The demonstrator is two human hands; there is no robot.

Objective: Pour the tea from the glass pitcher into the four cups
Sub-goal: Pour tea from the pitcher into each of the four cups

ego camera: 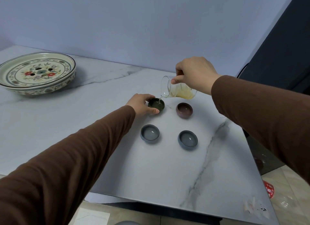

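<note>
My right hand [194, 73] grips the glass pitcher [177, 90] and holds it tipped to the left. A thin stream of yellowish tea runs from its spout into the dark green cup [157, 104]. My left hand [142, 105] holds that green cup by its rim on the marble table. A brownish-purple cup [184, 110] stands to the right of it, under the pitcher's body. Two blue-grey cups sit nearer to me, one on the left [149, 134] and one on the right [187, 140].
A large flowered ceramic tea tray [36, 73] with drain holes sits at the back left of the marble table [100, 115]. The table's right edge [255, 157] drops to a tiled floor, where a red packet [268, 189] lies. A dark panel stands at the far right.
</note>
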